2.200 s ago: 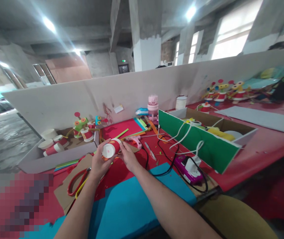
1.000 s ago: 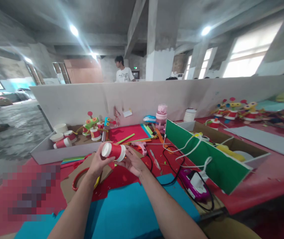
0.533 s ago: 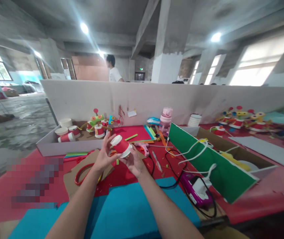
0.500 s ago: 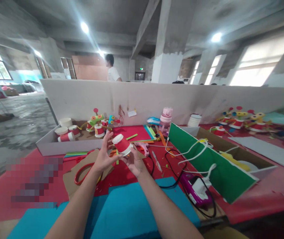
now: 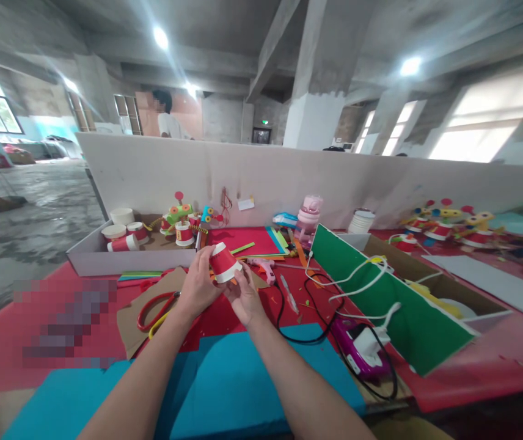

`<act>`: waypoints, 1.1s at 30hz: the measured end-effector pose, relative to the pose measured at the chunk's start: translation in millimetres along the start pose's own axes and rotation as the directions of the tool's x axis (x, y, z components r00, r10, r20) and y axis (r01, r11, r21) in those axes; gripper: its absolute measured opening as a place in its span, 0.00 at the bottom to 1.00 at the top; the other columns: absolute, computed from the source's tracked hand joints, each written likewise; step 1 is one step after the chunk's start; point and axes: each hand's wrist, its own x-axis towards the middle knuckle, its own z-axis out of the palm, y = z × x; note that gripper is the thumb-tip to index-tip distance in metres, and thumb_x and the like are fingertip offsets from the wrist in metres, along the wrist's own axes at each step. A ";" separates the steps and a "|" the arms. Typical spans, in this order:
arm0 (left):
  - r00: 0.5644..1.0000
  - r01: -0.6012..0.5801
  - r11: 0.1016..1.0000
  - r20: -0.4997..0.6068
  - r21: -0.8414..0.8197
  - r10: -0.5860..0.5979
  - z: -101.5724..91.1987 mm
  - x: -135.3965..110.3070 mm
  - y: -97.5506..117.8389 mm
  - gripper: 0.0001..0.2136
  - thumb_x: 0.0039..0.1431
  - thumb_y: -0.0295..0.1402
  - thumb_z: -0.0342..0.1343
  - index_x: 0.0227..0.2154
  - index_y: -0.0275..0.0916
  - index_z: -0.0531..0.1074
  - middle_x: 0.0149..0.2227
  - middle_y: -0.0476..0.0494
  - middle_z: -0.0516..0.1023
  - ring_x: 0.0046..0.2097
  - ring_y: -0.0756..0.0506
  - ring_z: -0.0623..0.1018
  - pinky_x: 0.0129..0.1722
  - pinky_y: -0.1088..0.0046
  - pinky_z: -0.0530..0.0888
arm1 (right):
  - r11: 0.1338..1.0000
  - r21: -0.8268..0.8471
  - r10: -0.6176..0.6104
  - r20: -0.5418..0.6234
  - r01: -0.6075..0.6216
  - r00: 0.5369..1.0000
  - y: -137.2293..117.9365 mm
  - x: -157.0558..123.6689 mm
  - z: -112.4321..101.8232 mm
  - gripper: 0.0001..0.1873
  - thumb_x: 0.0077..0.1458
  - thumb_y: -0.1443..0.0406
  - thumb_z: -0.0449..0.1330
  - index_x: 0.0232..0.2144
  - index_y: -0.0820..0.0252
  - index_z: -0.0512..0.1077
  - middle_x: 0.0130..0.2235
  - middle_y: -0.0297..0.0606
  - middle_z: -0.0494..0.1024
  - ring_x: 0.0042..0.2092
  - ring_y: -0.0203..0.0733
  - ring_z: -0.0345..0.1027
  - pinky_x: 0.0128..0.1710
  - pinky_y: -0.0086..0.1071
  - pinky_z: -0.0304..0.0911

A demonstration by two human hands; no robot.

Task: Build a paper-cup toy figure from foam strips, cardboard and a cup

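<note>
A paper cup with a red band round its white body is held tilted above the table, its wider rim toward me. My left hand is closed round the cup's left side. At its lower right rim, the fingers of my right hand grip the cup. Scissors with red and yellow handles lie left of my left wrist on a piece of brown cardboard. A pink glue gun rests just beyond my right hand.
A white box at the left holds cups and a cup figure. On the right stand a green-sided box and a purple power strip with cables. Blue sheet lies in front. A pink bottle stands behind.
My left hand has closed from spread fingers onto the cup's side. The cup has turned slightly. In the background, a person has moved left.
</note>
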 end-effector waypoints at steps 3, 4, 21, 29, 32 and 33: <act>0.999 -0.040 0.999 -0.036 -0.019 0.039 -2.0 0.9 -1.8 0.38 0.44 0.23 0.60 0.59 0.39 0.53 0.57 0.33 0.63 0.58 0.36 0.66 0.56 0.56 0.67 | 1.000 -0.018 0.022 0.058 -0.021 0.998 -5.5 -2.7 1.5 0.24 0.47 0.60 0.66 0.46 0.45 0.64 0.47 0.30 0.74 0.44 0.37 0.71 0.42 0.32 0.71; 0.997 -0.063 0.998 -0.041 -0.026 0.062 -3.0 1.3 -2.4 0.37 0.44 0.22 0.60 0.59 0.39 0.54 0.57 0.33 0.63 0.58 0.36 0.66 0.56 0.56 0.67 | 0.999 -0.019 0.031 0.091 -0.029 0.995 -8.0 -3.9 2.2 0.24 0.47 0.61 0.66 0.47 0.45 0.64 0.48 0.30 0.73 0.44 0.37 0.71 0.43 0.32 0.70; 0.993 -0.115 0.990 -0.038 -0.080 0.112 -5.2 3.2 -1.4 0.37 0.46 0.26 0.62 0.59 0.40 0.53 0.56 0.34 0.64 0.58 0.37 0.66 0.57 0.56 0.65 | 0.999 -0.033 0.006 0.094 -0.003 0.996 -7.4 -8.0 8.4 0.30 0.44 0.61 0.69 0.50 0.46 0.66 0.51 0.32 0.72 0.47 0.40 0.71 0.43 0.33 0.71; 0.987 -0.123 0.989 -0.113 -0.080 0.113 -4.5 2.5 -14.5 0.37 0.43 0.27 0.64 0.58 0.40 0.55 0.56 0.34 0.63 0.58 0.36 0.66 0.57 0.55 0.65 | 0.732 -0.678 -0.077 0.011 0.064 0.997 -78.2 -2.3 -30.9 0.22 0.55 0.52 0.58 0.50 0.50 0.67 0.50 0.38 0.73 0.49 0.41 0.70 0.47 0.36 0.66; 0.988 -0.127 0.987 -0.103 -0.094 0.117 -3.9 1.8 -15.3 0.37 0.43 0.24 0.63 0.58 0.40 0.54 0.56 0.34 0.64 0.58 0.36 0.66 0.57 0.56 0.65 | 0.054 -0.977 -0.202 -0.211 -0.204 0.956 -114.2 0.6 -70.4 0.15 0.56 0.59 0.57 0.43 0.61 0.71 0.47 0.49 0.75 0.50 0.46 0.69 0.48 0.36 0.63; 0.989 -0.123 0.987 -0.091 -0.099 0.114 -3.6 1.3 -14.6 0.38 0.43 0.23 0.62 0.58 0.40 0.54 0.56 0.34 0.64 0.58 0.37 0.66 0.57 0.56 0.65 | -0.162 -0.928 -0.244 -0.291 -0.335 0.925 -120.8 1.7 -82.0 0.16 0.56 0.61 0.58 0.45 0.66 0.70 0.47 0.54 0.74 0.51 0.49 0.69 0.48 0.37 0.62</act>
